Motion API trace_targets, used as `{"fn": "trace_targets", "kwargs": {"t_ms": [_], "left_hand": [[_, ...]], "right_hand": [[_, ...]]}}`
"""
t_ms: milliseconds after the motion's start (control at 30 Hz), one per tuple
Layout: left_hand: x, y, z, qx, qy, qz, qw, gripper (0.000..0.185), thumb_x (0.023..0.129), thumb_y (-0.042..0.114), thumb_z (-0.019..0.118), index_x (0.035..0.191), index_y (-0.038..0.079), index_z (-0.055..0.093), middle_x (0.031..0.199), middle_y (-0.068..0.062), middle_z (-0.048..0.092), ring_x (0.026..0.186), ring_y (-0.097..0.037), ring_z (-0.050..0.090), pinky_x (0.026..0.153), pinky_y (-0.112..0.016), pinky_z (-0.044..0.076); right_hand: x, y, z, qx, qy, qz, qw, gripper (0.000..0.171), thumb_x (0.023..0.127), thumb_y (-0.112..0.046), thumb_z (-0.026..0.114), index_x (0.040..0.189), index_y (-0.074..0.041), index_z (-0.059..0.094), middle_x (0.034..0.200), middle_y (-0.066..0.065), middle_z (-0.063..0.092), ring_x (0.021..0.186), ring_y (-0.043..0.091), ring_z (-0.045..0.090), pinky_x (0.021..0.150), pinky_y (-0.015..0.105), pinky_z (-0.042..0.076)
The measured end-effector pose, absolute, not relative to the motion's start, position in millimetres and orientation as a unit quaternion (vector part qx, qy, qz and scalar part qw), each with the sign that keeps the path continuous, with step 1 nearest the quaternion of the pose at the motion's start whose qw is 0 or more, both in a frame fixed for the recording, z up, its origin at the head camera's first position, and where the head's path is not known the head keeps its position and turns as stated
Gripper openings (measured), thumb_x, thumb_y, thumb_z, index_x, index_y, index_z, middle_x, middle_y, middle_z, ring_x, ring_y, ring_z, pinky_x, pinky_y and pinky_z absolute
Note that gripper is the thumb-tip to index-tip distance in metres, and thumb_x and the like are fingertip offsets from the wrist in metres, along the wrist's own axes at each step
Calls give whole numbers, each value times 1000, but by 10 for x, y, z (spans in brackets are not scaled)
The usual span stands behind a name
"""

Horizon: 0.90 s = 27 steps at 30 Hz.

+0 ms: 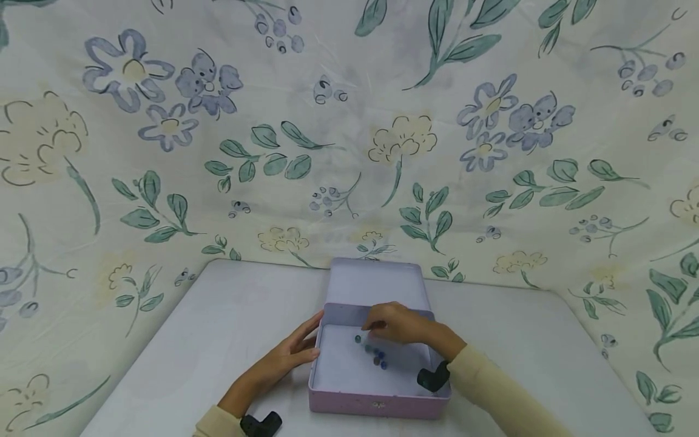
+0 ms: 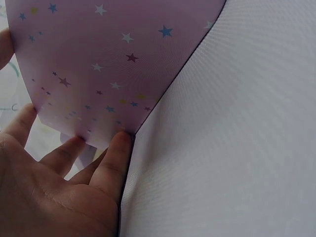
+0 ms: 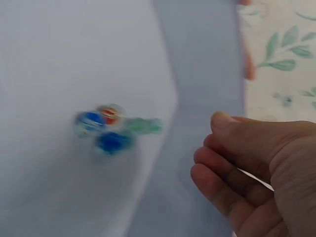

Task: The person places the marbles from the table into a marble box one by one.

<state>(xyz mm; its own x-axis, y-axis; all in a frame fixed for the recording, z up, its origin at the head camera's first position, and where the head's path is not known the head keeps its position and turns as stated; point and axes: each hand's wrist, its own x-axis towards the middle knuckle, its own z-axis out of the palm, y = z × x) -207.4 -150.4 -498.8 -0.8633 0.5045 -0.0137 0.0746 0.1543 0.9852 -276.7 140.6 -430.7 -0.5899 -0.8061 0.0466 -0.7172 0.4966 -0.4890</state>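
A lilac metal box (image 1: 377, 405) lies with its hinged lid (image 1: 377, 282) raised at the back. Inside, several glass marbles cluster on the white floor: a green marble (image 1: 357, 338) to the left, a blue-and-white marble (image 3: 90, 123), and a red-orange one (image 3: 111, 114). Over the back of the box hovers my right hand (image 1: 398, 323), fingers loosely curled and thumb near the index finger, with nothing visible between them. My left hand (image 1: 281, 358) touches the outer left wall; in the left wrist view its fingertips rest, spread, against the star-printed side (image 2: 113, 59).
The box stands on a white table (image 1: 235, 315), near its far edge. A floral cloth (image 1: 349, 152) hangs behind and around the table. Black wrist devices (image 1: 262, 423) sit on both wrists. The front wall carries a small metal clasp (image 1: 378, 404).
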Motion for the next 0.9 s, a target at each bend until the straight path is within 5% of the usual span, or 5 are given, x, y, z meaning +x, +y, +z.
{"fn": "trace_targets", "kwargs": {"t_ms": [433, 900], "left_hand": [[-2109, -1531, -4971, 217, 728, 626, 176, 74, 103, 19, 51, 162, 26, 8, 169, -13, -1, 149, -55, 12, 113, -76, 17], [-2119, -1539, -5007, 222, 727, 625, 177, 73, 104, 19, 50, 162, 27, 8, 169, -15, -1, 149, -56, 12, 113, -75, 19]], "right_hand": [[-2636, 1987, -3727, -444, 857, -260, 22, 17, 91, -8, 71, 108, -13, 75, 102, -3, 74, 93, 7, 68, 82, 20, 58], [-2408, 2641, -3804, -383, 878, -286, -5, 19, 91, -7, 71, 109, -9, 75, 102, 4, 75, 91, 6, 68, 80, 23, 58]]}}
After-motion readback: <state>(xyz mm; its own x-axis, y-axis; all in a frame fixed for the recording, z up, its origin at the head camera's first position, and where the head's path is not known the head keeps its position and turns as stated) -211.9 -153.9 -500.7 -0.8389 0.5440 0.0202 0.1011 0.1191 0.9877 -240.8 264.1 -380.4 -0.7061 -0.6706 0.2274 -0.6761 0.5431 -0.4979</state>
